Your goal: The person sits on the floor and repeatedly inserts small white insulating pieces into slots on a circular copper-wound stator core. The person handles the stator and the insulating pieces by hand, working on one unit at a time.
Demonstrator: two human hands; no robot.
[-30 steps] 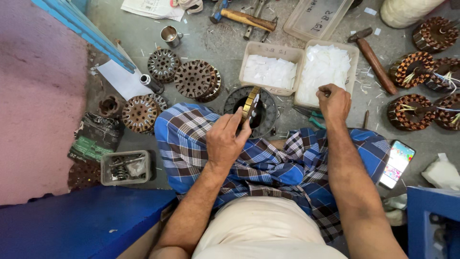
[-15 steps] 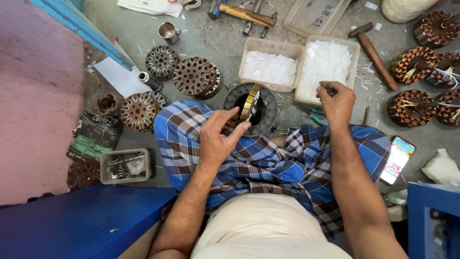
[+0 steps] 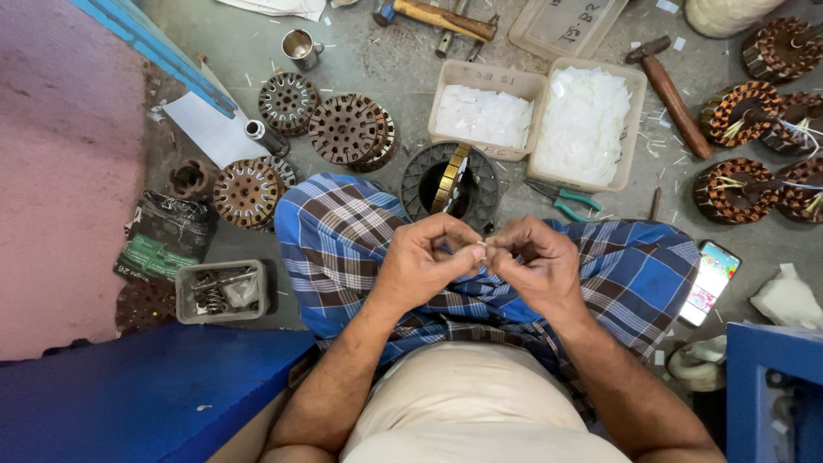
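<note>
Both hands meet over the lap, left hand (image 3: 424, 261) and right hand (image 3: 536, 266) each closed in a pinching grip on a small white slip (image 3: 482, 249) between their fingertips. Just beyond them on the floor stands a dark stator (image 3: 420, 184), with two trays of white slips (image 3: 591, 120) behind it

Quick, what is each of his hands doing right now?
Left hand: closed, fingertips pinching a small white slip.
Right hand: closed, fingertips meeting the left hand's at the same slip, above the checked cloth.
</note>
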